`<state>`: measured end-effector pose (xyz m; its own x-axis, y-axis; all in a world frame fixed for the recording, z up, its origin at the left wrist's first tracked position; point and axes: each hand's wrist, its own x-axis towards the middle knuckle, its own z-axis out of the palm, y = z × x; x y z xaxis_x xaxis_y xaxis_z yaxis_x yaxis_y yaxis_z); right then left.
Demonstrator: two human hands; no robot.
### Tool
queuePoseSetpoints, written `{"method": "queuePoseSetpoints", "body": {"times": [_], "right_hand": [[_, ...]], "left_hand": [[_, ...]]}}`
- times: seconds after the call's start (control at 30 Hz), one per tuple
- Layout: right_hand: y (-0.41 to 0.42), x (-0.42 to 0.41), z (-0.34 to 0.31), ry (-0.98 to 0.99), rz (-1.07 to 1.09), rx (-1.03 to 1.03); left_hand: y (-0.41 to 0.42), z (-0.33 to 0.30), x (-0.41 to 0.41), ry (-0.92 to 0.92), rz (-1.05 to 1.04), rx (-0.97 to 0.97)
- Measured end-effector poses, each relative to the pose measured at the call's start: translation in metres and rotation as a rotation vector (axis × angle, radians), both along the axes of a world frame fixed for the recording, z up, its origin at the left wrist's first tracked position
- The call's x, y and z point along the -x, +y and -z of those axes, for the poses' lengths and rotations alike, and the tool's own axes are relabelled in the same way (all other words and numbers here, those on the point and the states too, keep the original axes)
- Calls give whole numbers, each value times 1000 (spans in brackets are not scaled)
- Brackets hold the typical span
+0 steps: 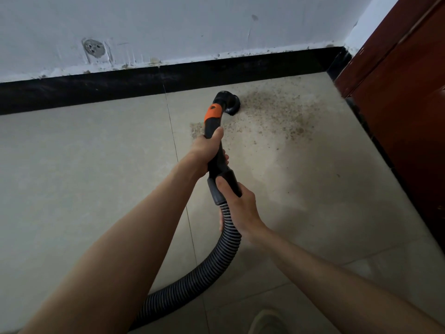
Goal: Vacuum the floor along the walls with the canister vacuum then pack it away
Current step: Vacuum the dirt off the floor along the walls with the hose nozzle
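A black vacuum handle (212, 121) with an orange band points down at the tiled floor (84, 165). Its round black brush nozzle (231, 103) rests on the floor at the left edge of a patch of sandy dirt (277, 116), close to the black skirting board (96, 90). My left hand (208, 150) grips the handle just below the orange band. My right hand (238, 208) holds the grey cuff where the ribbed hose (216, 268) joins the handle. The hose curves down and leftward out of view. The canister is not in sight.
A white wall (192, 25) with a patched hole (93, 48) runs along the back. A dark red wooden door or cabinet (404, 97) closes the corner on the right. A shoe tip (267, 321) shows at the bottom edge.
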<state>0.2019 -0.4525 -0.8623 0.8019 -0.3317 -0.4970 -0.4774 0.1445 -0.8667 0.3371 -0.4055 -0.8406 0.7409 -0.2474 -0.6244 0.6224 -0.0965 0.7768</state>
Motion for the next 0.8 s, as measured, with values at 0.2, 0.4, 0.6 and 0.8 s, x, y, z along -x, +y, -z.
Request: {"method": "queuePoseSetpoints", "body": {"times": [0.2,0.4,0.6,0.8], "right_hand": [[9,-34,-8,9,-66,10],[30,-46,-10,-47,-162,40],[40,-43,-12,-7,-170,18],[28,-30,-8,35,-71,-5]], "left_hand": [[13,-11,-29,-81,-40,-90],[49,-12,-42,-133,-133,-80],[59,-10,-37,-73,-116,-87],[36,-8,-27,-42,-28,-71]]}}
